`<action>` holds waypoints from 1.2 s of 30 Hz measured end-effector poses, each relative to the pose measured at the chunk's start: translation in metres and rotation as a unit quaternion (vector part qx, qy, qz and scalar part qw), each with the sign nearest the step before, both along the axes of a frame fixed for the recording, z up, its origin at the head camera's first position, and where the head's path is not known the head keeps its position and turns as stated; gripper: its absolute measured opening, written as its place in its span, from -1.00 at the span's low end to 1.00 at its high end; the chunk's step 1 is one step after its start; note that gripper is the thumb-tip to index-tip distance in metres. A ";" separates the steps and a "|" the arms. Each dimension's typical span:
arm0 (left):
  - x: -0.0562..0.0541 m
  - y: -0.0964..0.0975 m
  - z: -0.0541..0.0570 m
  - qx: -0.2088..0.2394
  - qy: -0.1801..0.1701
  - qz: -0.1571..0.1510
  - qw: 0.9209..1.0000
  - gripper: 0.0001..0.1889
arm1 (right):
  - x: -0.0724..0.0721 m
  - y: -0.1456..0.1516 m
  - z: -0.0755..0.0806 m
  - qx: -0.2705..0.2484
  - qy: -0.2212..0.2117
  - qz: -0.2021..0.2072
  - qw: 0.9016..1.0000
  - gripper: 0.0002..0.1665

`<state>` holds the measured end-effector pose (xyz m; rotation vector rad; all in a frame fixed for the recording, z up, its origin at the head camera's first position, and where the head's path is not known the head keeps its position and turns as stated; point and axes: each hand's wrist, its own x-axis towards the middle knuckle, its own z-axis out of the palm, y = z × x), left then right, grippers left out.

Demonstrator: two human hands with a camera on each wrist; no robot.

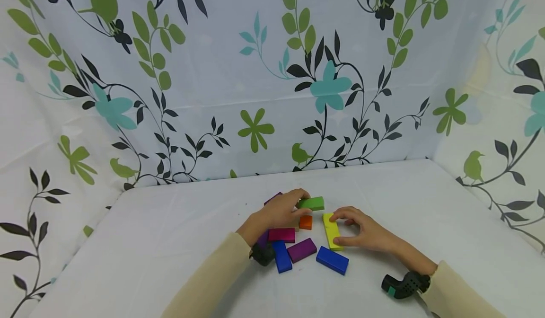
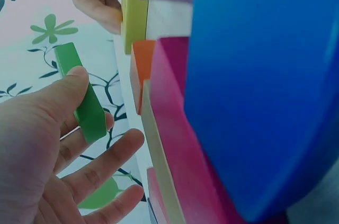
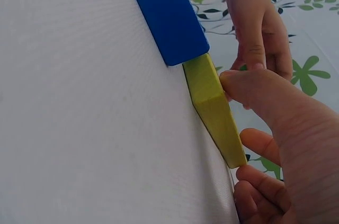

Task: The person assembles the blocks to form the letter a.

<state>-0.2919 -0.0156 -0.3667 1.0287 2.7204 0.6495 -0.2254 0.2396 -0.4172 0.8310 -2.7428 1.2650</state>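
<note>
My left hand (image 1: 278,211) pinches a green block (image 1: 312,203) between thumb and fingers. The left wrist view shows this green block (image 2: 79,91) held off the table, the other fingers spread. To the right, my right hand (image 1: 364,230) has its thumb and fingers curled about a yellow block (image 1: 332,233) that lies flat on the table. In the right wrist view the thumb is at one end of the yellow block (image 3: 214,102), with fingertips by its far part. An orange block (image 1: 305,222) sits between the hands.
Nearer the body lie a magenta block (image 1: 282,235), a purple block (image 1: 302,250), a blue block (image 1: 282,256) and another blue block (image 1: 332,260). More blocks are partly hidden by the left hand. A patterned cloth (image 1: 213,72) hangs behind the white table (image 1: 170,242).
</note>
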 end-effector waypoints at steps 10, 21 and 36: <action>0.014 0.004 0.000 0.041 -0.051 -0.032 0.997 -0.54 | 0.000 0.000 0.000 -0.008 0.004 0.003 1.000 -0.50; 0.025 0.006 -0.002 0.054 -0.059 -0.079 0.994 -0.55 | 0.000 0.000 -0.002 -0.023 0.023 0.008 0.999 -0.47; 0.027 0.002 -0.005 0.011 -0.027 -0.088 0.996 -0.54 | 0.001 0.001 -0.001 -0.015 0.021 0.012 1.000 -0.48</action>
